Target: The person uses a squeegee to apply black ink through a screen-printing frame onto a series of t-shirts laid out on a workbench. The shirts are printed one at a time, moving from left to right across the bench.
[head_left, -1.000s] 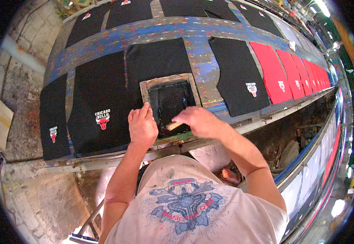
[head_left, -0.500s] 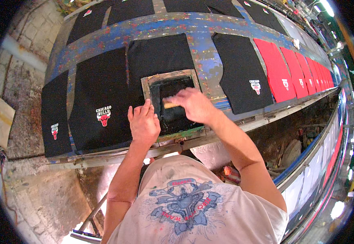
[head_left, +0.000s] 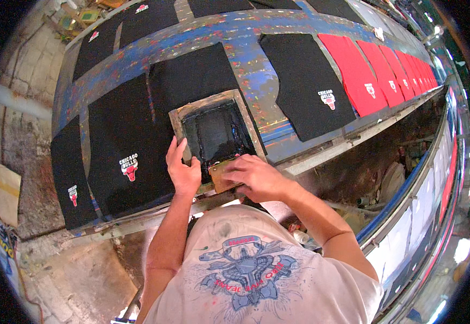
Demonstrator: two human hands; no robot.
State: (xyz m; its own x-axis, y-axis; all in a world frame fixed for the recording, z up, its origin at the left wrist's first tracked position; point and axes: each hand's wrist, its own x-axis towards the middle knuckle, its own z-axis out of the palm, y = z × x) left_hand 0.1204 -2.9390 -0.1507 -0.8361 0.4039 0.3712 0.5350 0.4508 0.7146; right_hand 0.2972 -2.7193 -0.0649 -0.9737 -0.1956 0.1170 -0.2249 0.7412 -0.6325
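Observation:
A wooden-framed printing screen point(head_left: 177, 123) lies over a black cloth piece point(head_left: 191, 70) at the table's near edge. Dark ink coats the mesh point(head_left: 208, 129) inside it. My left hand point(head_left: 183, 171) grips the frame's left rail, thumb on the inner side and fingers along the outside. With my right hand point(head_left: 256, 178) I hold a squeegee point(head_left: 223, 177) with a yellowish wooden handle, tilted at the near end of the frame. Its blade edge is mostly hidden. My right fingers are slightly blurred around the handle.
Black cloth pieces with a bull-head print point(head_left: 129, 167) lie at left, another black piece point(head_left: 305, 81) at right. Beyond it, a row of red printed pieces point(head_left: 348, 70) runs away. A rail point(head_left: 332, 151) edges the long paint-spotted table point(head_left: 262, 59).
My right hand has drawn the squeegee from the middle of the screen toward me, to its near end. My left hand remains at the left rail. The whole view has shifted slightly.

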